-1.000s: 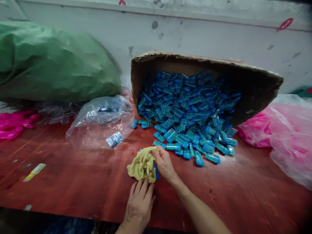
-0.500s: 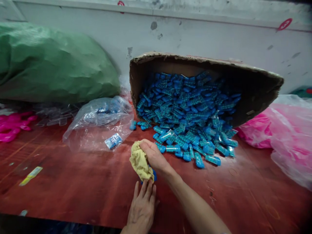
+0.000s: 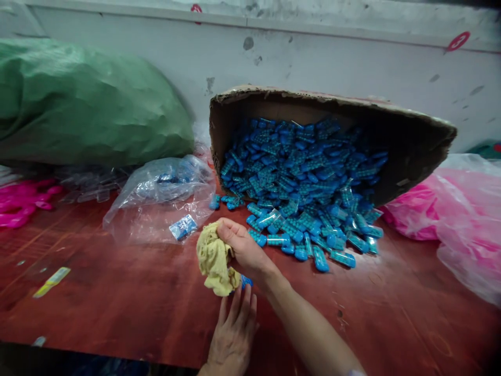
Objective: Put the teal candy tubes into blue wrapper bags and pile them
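My right hand (image 3: pixel 243 248) is closed around a crumpled pale yellow cloth (image 3: pixel 215 258), which hangs loosely from the fingers above the red table. Below it, my left hand (image 3: pixel 231 331) lies with its back up and its fingers stretched forward. A small blue item (image 3: pixel 246 282) shows just beyond those fingertips, partly covered by the cloth and fingers; I cannot make out its kind or whether the fingers press on it. Behind my hands lies a heap of small clear-and-blue plastic containers (image 3: pixel 305 177), spilling out of a tipped cardboard box (image 3: pixel 418 151).
A clear plastic bag (image 3: pixel 133 209) with blue pieces and a blue packet (image 3: pixel 183 227) lies left on the red table (image 3: pixel 129 292). A large green sack (image 3: pixel 90 104) stands behind it. Pink items (image 3: pixel 23 201) are at far left, pinkish plastic bags (image 3: pixel 462 214) at right.
My right hand has moved slightly left with the cloth, which now hangs looser and further left. My left hand has shifted slightly right, its fingers still stretched out.
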Tool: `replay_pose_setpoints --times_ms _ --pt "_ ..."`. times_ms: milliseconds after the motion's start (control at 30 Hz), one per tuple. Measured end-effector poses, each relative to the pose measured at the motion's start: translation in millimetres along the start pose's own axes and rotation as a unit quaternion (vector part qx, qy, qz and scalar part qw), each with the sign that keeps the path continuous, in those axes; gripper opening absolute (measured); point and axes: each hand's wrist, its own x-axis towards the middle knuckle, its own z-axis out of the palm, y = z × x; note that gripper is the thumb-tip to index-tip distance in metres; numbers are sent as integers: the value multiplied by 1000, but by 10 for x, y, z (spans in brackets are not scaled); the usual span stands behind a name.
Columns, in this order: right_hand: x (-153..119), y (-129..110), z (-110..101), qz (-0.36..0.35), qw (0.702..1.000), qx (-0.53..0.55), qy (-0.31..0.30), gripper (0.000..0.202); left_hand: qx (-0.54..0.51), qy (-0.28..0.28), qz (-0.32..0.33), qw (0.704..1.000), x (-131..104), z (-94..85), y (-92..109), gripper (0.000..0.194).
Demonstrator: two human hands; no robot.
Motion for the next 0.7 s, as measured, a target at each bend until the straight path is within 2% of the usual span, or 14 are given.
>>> replay_pose_setpoints --times_ms 133,200,300,433,500,600,700 --pt "-32 -93 21 -6 1000 8 -27 27 -77 51 -7 996 -56 11 -16 25" --pt "-8 -143 17 -7 999 0 -41 25 -83 47 -8 995 -3 6 -66 22" --pt "141 -191 18 -50 999 -7 3 27 -61 -3 -7 998 176 44 -209 33" --pt "441 -167 -38 -107 985 -28 135 34 -21 -119 -44 992 391 189 -391 50" --pt "560 -124 -123 -116 974 -74 179 38 -12 -155 -63 986 416 253 -422 55" --pt "653 -52 -291 -136 947 -208 206 40 -10 -151 -60 987 364 297 -411 56" --pt "610 5 -413 -133 878 -411 205 37 -10 -129 -48 990 292 308 -393 56"
